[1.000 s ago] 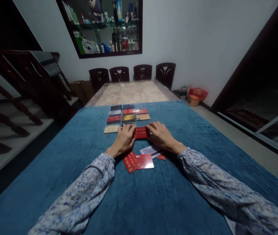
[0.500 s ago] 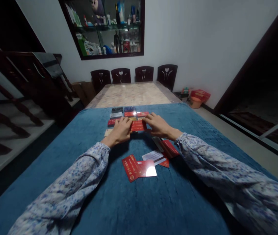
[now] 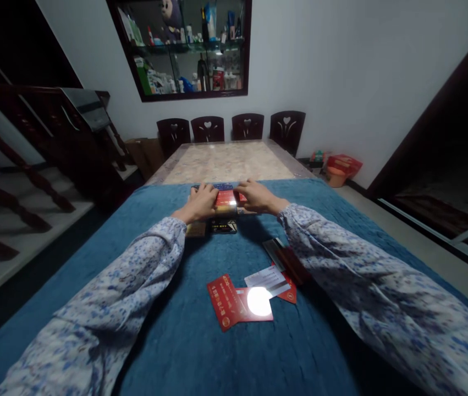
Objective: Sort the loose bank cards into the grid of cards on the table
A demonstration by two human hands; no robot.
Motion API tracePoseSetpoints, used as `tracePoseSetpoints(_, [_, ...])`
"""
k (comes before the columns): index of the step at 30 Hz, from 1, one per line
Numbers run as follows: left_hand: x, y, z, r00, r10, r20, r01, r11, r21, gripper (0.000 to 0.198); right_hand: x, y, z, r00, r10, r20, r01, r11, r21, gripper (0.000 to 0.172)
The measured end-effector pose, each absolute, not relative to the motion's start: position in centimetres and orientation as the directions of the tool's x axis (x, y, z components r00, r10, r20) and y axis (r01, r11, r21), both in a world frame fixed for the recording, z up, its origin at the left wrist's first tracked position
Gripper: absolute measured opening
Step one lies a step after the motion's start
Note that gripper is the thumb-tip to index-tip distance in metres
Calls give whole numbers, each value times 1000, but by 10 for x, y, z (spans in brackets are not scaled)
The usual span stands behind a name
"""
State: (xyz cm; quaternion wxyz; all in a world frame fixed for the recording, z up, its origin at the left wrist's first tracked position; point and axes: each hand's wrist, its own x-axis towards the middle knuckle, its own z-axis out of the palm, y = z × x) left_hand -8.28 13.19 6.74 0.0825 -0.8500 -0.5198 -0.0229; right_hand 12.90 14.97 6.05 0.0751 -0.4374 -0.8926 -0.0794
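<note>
Blue-flecked sleeves enter from the lower left and lower right, over a blue plush cloth. At lower centre, a red bank card lies slanted, overlapping a glossy red card that catches a round glare. Just up and right, a white card with a dark stripe partly covers another red card; a dark-striped card lies beside them, partly in the right sleeve's shadow.

At mid-frame, a black card lies beside a tan card. Beyond them, the left hand and right hand face each other, fingers curled at either side of a bright red card; I cannot tell whether either grips it. This card sits between a gold card and a blue one.

Past the marbled tabletop, right of centre, an orange bucket has a red plastic bag at its mouth; its contents are hidden. Four heart-cut chairs line the wall. At upper left of centre, a framed wall cabinet contains a purple plush toy, a dark flask and assorted bottles.
</note>
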Motion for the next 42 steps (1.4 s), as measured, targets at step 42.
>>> tracePoseSetpoints(42, [-86,229,31,381,919,-103,919,-388,-70,34,110,243,24,-540,842,-2,841,540,33,28])
